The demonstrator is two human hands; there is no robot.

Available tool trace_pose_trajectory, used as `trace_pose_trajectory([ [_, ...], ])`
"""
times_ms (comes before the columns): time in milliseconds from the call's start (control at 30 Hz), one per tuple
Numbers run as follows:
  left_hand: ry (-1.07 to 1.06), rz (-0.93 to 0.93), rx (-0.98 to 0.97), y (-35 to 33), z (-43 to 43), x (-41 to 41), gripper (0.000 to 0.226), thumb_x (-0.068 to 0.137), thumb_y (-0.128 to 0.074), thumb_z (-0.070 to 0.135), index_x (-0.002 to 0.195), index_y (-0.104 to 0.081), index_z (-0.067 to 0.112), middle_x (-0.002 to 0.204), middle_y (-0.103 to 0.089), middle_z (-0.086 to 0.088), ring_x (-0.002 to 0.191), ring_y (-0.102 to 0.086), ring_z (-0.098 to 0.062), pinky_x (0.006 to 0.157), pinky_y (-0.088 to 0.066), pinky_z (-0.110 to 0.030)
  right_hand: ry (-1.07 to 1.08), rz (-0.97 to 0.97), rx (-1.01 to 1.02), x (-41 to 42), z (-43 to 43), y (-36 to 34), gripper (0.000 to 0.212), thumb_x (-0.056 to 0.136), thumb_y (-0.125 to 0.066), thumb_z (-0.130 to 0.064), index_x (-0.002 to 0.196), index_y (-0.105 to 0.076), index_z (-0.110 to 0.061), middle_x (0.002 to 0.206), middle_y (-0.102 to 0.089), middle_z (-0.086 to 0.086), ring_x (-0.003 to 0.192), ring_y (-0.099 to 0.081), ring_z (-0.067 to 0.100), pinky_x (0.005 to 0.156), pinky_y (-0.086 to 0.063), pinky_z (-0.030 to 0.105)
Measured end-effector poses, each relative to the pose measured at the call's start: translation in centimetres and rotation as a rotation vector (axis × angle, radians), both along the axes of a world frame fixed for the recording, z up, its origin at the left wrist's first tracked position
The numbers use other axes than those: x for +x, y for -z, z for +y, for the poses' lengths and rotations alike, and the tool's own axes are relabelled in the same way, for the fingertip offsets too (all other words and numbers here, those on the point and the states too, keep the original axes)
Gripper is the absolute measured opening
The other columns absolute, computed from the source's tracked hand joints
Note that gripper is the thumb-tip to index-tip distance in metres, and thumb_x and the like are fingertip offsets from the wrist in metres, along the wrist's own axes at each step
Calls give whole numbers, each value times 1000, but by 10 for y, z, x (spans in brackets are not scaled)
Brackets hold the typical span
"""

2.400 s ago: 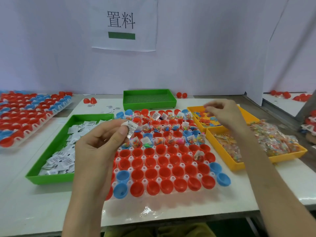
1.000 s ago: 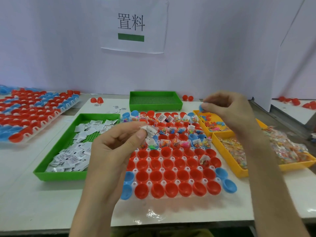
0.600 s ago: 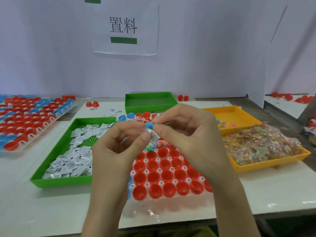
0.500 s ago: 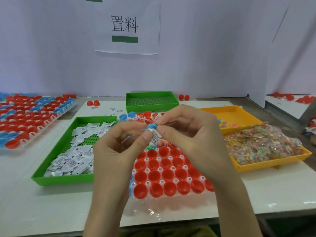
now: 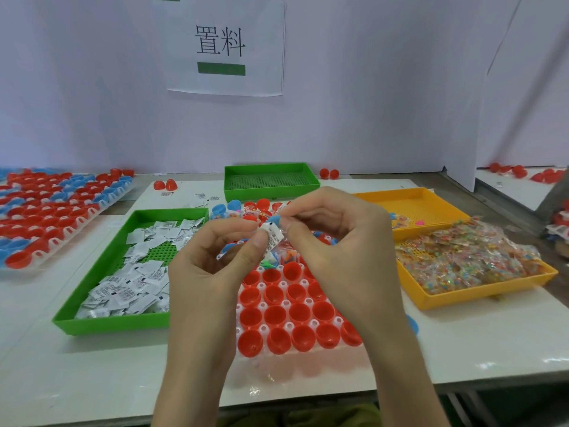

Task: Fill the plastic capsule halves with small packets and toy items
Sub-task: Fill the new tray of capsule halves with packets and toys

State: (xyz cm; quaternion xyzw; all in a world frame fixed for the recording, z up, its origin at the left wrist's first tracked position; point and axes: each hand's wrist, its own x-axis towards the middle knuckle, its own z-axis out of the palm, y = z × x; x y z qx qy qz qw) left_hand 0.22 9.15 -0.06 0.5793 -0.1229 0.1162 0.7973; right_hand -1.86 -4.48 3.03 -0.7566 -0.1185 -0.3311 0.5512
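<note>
1. Capsule halves (image 5: 286,315), all red, sit open side up in a white rack (image 5: 264,328). The rack is on the table (image 5: 477,343), right in front of the person.
2. Left hand (image 5: 212,272) is held up over the rack. Its thumb and first finger are pinched tight on a white packet (image 5: 274,238).
3. Right hand (image 5: 345,251) is up beside it, so the fingertips of both hands almost meet. Its thumb and finger pinch a little blue piece (image 5: 274,219), just above the packet.
4. Behind the hands, the far rows of the rack hold filled halves (image 5: 261,211) with packets and toy bits inside. The hands hide most of them.
5. Left of the rack, a green tray (image 5: 114,325) holds a pile of loose packets (image 5: 138,272).
6. Right of the rack, a yellow tray (image 5: 480,297) is heaped with clear bags (image 5: 462,260) of tiny coloured bits. One blue half (image 5: 412,324) lies on the table between the rack and this tray.
7. Behind that is a second yellow tray (image 5: 431,208) with a few small bits (image 5: 400,218) in one corner.
8. A second green tray (image 5: 271,192) stands near the wall, past the rack. Two loose red halves (image 5: 328,173) lie just beside it.
9. Far to the left, another rack (image 5: 46,211) is full of red and blue halves.
10. A paper sign (image 5: 224,44) hangs on the wall.
</note>
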Motion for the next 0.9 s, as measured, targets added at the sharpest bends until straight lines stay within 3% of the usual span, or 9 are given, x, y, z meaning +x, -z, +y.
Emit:
trace_pose_trajectory([
  [67,-33,-4,-19,-2,-1,-2,24,60,-90,26,78,-74,23,86,-72,-1,82,-68,-15,76,-54,-24,24,-2,-9,0,2,1,11,85,-75,-4,86,-76,-15,78,-74,-11,76,-72,2,71,-55,14],
  [167,-96,1,-48,-4,-2,-4,17,66,-81,27,78,-72,20,85,-73,-3,76,-68,-12,67,-53,-17,54,-9,-9,0,2,1,12,85,-76,-4,85,-76,-16,77,-74,-12,75,-72,1,69,-54,12],
  [333,-133,-7,-32,-5,-1,-5,15,68,-79,22,80,-70,17,81,-74,-1,73,-69,-9,64,-52,-14,-15,34,2,0,3,1,12,87,-73,-3,88,-76,-15,78,-75,-11,75,-72,2,70,-55,13],
  [500,-120,-19,-43,-4,2,-4,16,67,-79,20,79,-70,17,79,-73,3,75,-69,-10,66,-53,-16,-108,101,43,0,3,1,9,90,-72,-14,97,-76,-18,86,-75,-10,84,-73,7,76,-57,19],
  [600,-112,-31,-43,-3,3,-3,15,68,-79,17,79,-70,19,80,-73,2,75,-70,-11,66,-53,-16,-142,148,76,0,5,1,22,82,-81,-21,103,-74,-21,85,-76,-7,80,-73,7,74,-58,20],
  [767,-82,-38,-40,-3,3,-3,14,63,-80,24,76,-77,30,77,-74,5,73,-69,-8,64,-53,-15,-147,146,99,2,4,3,26,81,-82,-14,104,-73,-21,83,-76,-7,78,-74,8,72,-57,19],
  [900,9,-25,19,-1,10,1,34,56,-87,32,89,-80,29,77,-72,2,80,-69,-14,71,-56,-19,-194,148,87,0,1,2,23,82,-79,-9,102,-75,-20,85,-77,-6,80,-74,8,72,-57,18],
])
